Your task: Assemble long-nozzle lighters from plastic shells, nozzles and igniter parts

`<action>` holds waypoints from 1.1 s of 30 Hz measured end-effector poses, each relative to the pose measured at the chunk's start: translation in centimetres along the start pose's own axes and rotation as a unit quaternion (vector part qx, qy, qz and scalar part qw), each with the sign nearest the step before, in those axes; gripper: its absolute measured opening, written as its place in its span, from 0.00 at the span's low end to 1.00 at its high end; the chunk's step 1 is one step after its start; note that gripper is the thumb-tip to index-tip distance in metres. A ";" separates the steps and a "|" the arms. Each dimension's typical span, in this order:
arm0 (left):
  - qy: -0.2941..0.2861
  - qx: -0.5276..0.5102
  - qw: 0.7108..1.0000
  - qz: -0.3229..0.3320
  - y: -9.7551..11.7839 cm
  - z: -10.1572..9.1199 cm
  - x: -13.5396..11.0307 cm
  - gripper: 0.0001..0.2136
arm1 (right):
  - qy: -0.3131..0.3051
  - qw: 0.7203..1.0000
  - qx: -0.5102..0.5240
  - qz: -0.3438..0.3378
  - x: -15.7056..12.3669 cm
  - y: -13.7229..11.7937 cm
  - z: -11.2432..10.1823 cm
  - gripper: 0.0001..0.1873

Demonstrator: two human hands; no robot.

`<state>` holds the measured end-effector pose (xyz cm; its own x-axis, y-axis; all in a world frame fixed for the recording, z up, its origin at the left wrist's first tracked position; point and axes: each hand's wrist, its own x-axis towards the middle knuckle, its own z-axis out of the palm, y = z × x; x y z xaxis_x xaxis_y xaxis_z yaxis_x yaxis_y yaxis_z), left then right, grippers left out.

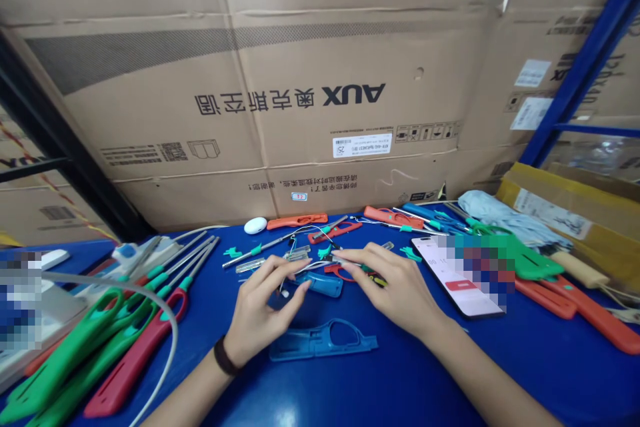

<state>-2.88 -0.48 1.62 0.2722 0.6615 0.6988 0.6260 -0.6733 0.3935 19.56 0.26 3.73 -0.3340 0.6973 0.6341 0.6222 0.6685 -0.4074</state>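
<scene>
Two hands are held over a blue table (550,373) in the head view, the left hand (265,310) and the right hand (395,287) close together near its middle. A black wristband (225,357) is worn on the left wrist. The right fingers (353,260) are pressed together at the tips on a thin wire (313,265), seen just beside a small teal clip (325,252); the wire is too fine for its exact end to be made out. The left fingers (280,273) are spread and loosely curved, tips beside the wire; contact cannot be told.

Under the left hand lies a small blue plastic part (323,285). A blue plastic handle half (323,340) is laid flat nearer the wearer. Farther on lie a metal rod with teal fittings (260,253), two orange handle pieces (297,220), and a white oval object (255,225). A phone (455,277) is placed to the right, its lit screen partly blurred.

Green and red long-handled tools (85,347) are stacked at left, with a pale cable (150,300) looped over them. Green and orange handles (545,273) are heaped at right. Behind the table, a cardboard panel (290,97) is printed AUX, upside down, beside a blue steel upright (585,60).
</scene>
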 end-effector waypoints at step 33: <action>-0.070 -0.509 0.782 -0.352 0.3 -0.6 1.3 0.23 | 0.016 0.997 0.065 0.039 0.3 0.5 -0.3 0.12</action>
<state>-2.76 -0.05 2.96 0.2435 0.9686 0.0500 -0.2302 0.0076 0.9731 19.94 0.68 3.88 -0.2650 0.7408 0.6173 0.5478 0.6425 -0.5358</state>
